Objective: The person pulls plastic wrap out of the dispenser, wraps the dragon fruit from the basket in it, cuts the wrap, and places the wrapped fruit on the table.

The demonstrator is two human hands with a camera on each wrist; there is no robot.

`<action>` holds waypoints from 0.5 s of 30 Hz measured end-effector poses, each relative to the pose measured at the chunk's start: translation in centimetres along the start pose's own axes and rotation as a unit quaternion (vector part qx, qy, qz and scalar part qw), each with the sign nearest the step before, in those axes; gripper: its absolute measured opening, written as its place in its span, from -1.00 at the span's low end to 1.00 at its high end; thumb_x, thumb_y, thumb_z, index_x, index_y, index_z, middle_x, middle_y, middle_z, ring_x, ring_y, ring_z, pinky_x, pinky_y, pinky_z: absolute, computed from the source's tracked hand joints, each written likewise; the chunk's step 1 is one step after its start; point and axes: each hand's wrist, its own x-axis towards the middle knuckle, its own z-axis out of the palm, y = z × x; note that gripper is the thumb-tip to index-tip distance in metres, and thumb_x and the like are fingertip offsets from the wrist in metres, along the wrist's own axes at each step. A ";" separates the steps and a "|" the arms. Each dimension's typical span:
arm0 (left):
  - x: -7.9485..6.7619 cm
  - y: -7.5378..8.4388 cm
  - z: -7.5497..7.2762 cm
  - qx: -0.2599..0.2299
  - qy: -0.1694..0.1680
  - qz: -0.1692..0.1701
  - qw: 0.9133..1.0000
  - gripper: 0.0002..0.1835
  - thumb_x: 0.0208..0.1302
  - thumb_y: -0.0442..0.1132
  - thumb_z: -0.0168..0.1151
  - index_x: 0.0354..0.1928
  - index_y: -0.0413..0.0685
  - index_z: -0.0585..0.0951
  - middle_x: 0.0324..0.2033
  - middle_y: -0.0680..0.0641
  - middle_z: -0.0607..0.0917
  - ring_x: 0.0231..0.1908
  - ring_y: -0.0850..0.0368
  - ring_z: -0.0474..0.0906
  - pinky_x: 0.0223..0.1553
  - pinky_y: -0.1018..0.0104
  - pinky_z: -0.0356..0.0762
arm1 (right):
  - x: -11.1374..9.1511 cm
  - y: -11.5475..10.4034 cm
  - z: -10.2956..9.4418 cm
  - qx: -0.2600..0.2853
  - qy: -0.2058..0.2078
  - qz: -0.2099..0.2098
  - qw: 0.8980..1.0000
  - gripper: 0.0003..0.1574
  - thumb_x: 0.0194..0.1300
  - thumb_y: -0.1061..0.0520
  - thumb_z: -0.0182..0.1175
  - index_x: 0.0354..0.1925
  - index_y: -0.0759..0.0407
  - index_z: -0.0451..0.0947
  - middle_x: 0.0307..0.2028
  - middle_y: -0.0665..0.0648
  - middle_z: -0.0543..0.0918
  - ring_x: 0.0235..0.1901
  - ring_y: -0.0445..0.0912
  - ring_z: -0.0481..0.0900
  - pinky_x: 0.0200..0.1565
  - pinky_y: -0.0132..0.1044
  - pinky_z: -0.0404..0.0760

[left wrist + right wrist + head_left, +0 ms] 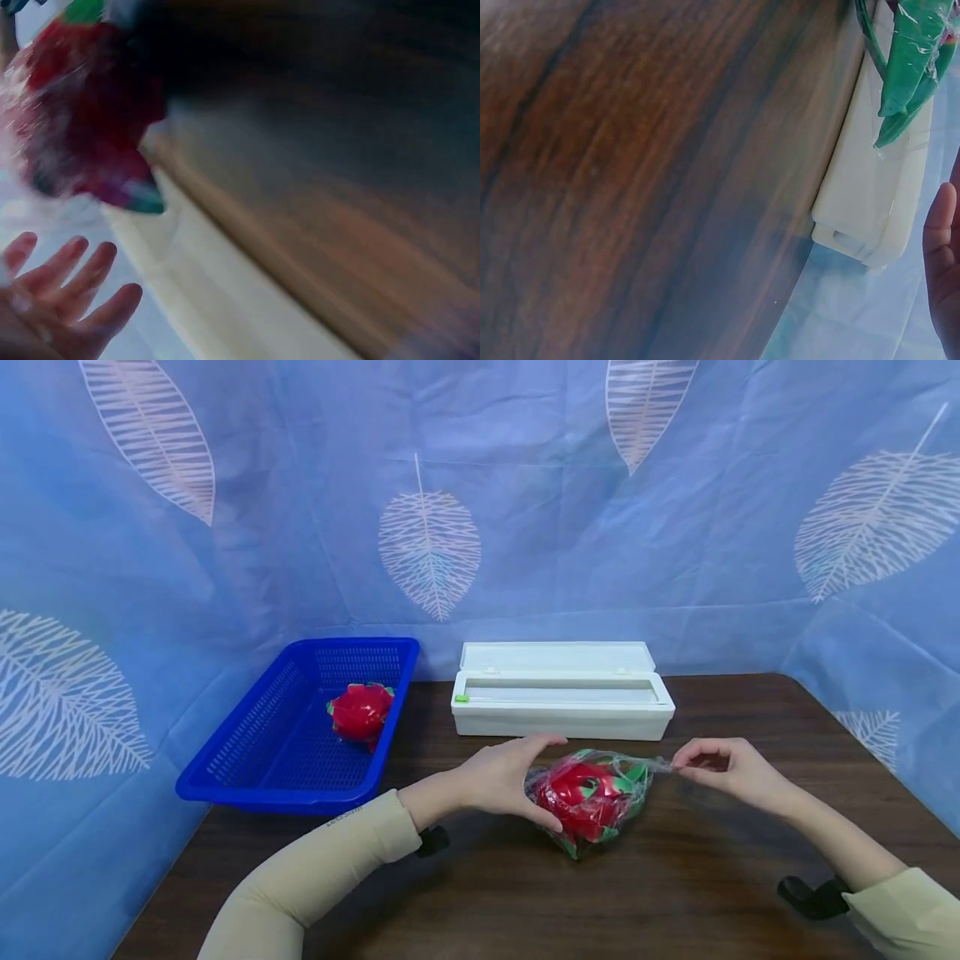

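Observation:
A red dragon fruit [581, 797] with green tips sits on the table in front of me, wrapped in clear plastic wrap [630, 764]. My left hand [504, 777] is at the fruit's left side, thumb and fingers spread. In the left wrist view its fingers [97, 277] look relaxed, and the wrapped fruit [82, 112] is blurred. On the other side, my right hand [738, 770] pinches a twisted end of the wrap between thumb and fingertips. The right wrist view catches only part of that hand [943, 247], near the fruit's green leaf tips [915, 67].
Behind the fruit stands a long white box [562, 722] with its lid raised. A blue plastic basket [247, 793] at the left holds another red dragon fruit [362, 712]. Dark wood table [675, 893] lies under everything, and a blue leaf-patterned cloth [525, 552] hangs behind.

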 end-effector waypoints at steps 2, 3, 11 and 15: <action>0.3 -0.2 0.7 -0.001 -0.002 -0.002 1.000 0.08 -0.09 0.31 0.44 0.44 0.12 0.17 0.31 0.00 0.40 0.24 0.12 0.38 0.10 0.09 0.48 | 0.0 0.1 0.1 0.004 0.003 -0.001 1.000 -0.74 0.23 0.49 0.19 -0.21 0.22 0.63 -0.29 0.16 0.68 -0.38 -0.06 0.60 -0.34 -0.38 0.61; 0.4 -0.2 1.0 -0.004 0.000 -0.003 1.000 0.06 -0.08 0.30 0.45 0.43 0.12 0.19 0.29 0.01 0.43 0.22 0.13 0.40 0.10 0.10 0.49 | 0.0 0.1 0.2 0.003 0.005 -0.002 1.000 -0.74 0.22 0.50 0.19 -0.21 0.23 0.63 -0.29 0.15 0.68 -0.38 -0.07 0.60 -0.35 -0.39 0.60; 0.6 -1.6 1.6 -0.035 0.001 -0.001 0.999 -0.16 0.06 0.24 0.39 0.34 0.19 0.28 0.13 0.04 0.59 0.08 0.21 0.53 0.07 0.23 0.49 | 0.2 -0.2 0.4 -0.020 0.036 -0.007 0.999 -0.76 0.20 0.51 0.20 -0.22 0.28 0.62 -0.31 -0.01 0.68 -0.39 -0.10 0.59 -0.37 -0.41 0.58; 1.1 -2.6 1.2 -0.069 -0.009 -0.006 0.998 -0.20 0.12 0.23 0.36 0.36 0.22 0.29 0.13 0.03 0.60 0.08 0.21 0.52 0.07 0.21 0.49 | 0.7 -0.5 0.7 -0.036 0.052 -0.001 0.998 -0.81 0.22 0.48 0.21 -0.20 0.32 0.61 -0.29 -0.07 0.67 -0.34 -0.16 0.60 -0.33 -0.44 0.57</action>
